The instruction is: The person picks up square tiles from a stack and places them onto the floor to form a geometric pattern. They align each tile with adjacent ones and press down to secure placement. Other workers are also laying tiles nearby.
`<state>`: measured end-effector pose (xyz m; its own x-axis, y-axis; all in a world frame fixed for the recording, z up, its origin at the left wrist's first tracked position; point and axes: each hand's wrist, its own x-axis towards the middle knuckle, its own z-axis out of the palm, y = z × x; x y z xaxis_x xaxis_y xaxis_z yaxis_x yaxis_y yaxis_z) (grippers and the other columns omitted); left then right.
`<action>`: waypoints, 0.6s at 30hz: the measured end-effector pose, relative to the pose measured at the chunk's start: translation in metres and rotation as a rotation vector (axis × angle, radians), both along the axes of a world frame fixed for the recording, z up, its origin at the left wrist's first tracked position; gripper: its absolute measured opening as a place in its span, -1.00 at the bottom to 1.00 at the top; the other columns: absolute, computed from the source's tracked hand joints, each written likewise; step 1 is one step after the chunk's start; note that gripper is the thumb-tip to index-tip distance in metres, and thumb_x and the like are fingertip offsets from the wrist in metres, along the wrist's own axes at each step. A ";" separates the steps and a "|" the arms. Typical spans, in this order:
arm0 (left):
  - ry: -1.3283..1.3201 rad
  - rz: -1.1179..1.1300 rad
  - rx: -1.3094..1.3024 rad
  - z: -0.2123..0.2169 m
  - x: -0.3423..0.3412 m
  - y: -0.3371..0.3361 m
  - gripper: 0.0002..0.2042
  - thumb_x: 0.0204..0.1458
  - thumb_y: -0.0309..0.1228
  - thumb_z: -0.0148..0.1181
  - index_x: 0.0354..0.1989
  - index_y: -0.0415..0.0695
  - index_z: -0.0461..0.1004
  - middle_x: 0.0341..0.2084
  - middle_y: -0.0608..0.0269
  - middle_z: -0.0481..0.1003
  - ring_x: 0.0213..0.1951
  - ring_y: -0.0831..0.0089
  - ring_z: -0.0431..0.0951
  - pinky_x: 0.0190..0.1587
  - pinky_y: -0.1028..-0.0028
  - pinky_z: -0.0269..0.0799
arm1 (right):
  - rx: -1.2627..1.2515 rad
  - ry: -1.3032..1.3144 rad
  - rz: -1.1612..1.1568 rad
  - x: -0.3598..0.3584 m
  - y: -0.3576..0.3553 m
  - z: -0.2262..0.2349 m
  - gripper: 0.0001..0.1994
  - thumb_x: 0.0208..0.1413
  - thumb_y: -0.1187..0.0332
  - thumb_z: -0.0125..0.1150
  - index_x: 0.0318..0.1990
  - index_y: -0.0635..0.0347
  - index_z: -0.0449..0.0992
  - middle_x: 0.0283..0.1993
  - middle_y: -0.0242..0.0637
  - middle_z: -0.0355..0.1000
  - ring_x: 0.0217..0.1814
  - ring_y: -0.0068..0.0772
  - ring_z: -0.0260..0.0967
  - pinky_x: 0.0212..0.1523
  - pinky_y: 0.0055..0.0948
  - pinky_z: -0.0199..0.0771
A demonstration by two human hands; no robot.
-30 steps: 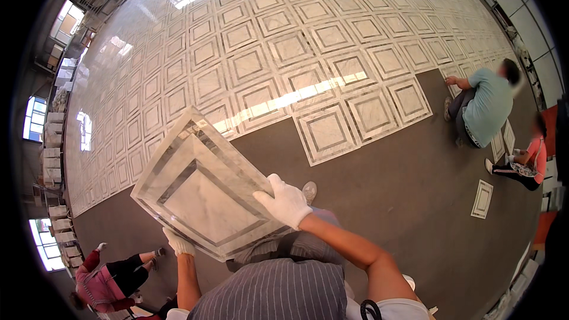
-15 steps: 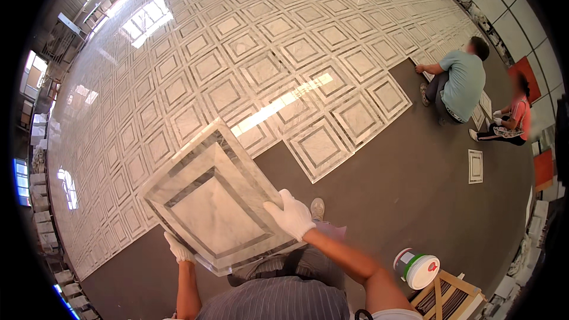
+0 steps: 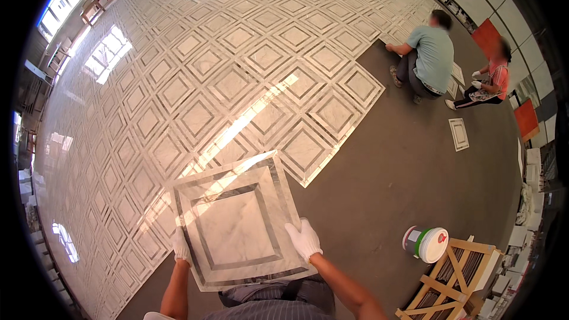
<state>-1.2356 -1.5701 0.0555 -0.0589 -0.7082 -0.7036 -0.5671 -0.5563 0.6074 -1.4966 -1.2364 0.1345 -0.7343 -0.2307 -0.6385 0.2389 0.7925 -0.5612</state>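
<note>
Between my hands I hold a square marble floor tile, white with grey bands that form nested squares. My left hand, in a white knitted glove, grips its left edge; the fingers are partly behind the tile. On the right edge, my gloved right hand has its thumb on the face, and its other fingers bend around the side. Tilted up in front of my waist, the tile covers part of the laid tile floor, which bears the same nested-square pattern.
Dark grey bare floor runs along the stepped tile edge. At the right stand a white bucket with a green band and a wooden crate. One co-worker squats at the tile edge; another person crouches near loose tiles.
The tile has turned from a diagonal tilt to nearly square with my body, both hands still on it. My view has shifted to the right, so the crate shows more fully.
</note>
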 end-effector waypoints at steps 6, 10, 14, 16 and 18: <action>-0.101 -0.150 -0.019 -0.015 -0.019 0.005 -0.45 0.13 0.11 -0.05 -0.20 -0.21 0.55 -0.47 0.37 0.42 -0.42 0.49 0.32 -0.34 0.40 0.26 | 0.003 -0.078 -0.143 0.018 0.046 -0.022 -0.39 0.08 -0.17 0.06 -0.19 0.37 0.41 -0.20 0.26 0.46 -0.09 0.26 0.42 -0.10 0.00 0.37; -0.128 -0.260 -0.012 0.004 -0.042 0.037 -0.50 0.11 0.08 -0.02 -0.24 -0.17 0.55 -0.47 0.34 0.45 -0.45 0.46 0.37 -0.37 0.40 0.28 | 0.001 -0.109 -0.193 0.031 0.083 -0.037 -0.38 0.07 -0.16 0.06 -0.18 0.39 0.42 -0.19 0.27 0.46 -0.06 0.25 0.42 -0.07 -0.03 0.38; -0.192 -0.267 0.034 0.007 -0.055 0.064 -0.53 0.10 0.06 0.00 -0.27 -0.15 0.55 -0.47 0.34 0.46 -0.44 0.46 0.38 -0.38 0.38 0.28 | -0.022 -0.108 -0.236 0.042 0.116 -0.053 -0.36 0.07 -0.16 0.08 -0.20 0.45 0.43 -0.20 0.27 0.45 -0.05 0.24 0.41 -0.06 -0.06 0.36; -0.206 -0.362 -0.004 0.003 -0.057 0.069 -0.45 0.13 0.10 -0.05 -0.21 -0.22 0.55 -0.49 0.32 0.44 -0.46 0.48 0.35 -0.37 0.38 0.27 | -0.015 -0.117 -0.248 0.046 0.128 -0.059 -0.35 0.07 -0.16 0.08 -0.21 0.47 0.43 -0.19 0.29 0.44 -0.03 0.25 0.40 -0.05 -0.06 0.35; -0.232 -0.404 -0.048 -0.002 -0.061 0.077 -0.41 0.14 0.12 -0.07 -0.19 -0.26 0.55 -0.51 0.31 0.43 -0.47 0.49 0.33 -0.36 0.38 0.26 | 0.002 -0.138 -0.265 0.048 0.139 -0.064 -0.33 0.08 -0.17 0.07 -0.20 0.49 0.43 -0.16 0.32 0.43 -0.01 0.26 0.38 -0.03 -0.06 0.35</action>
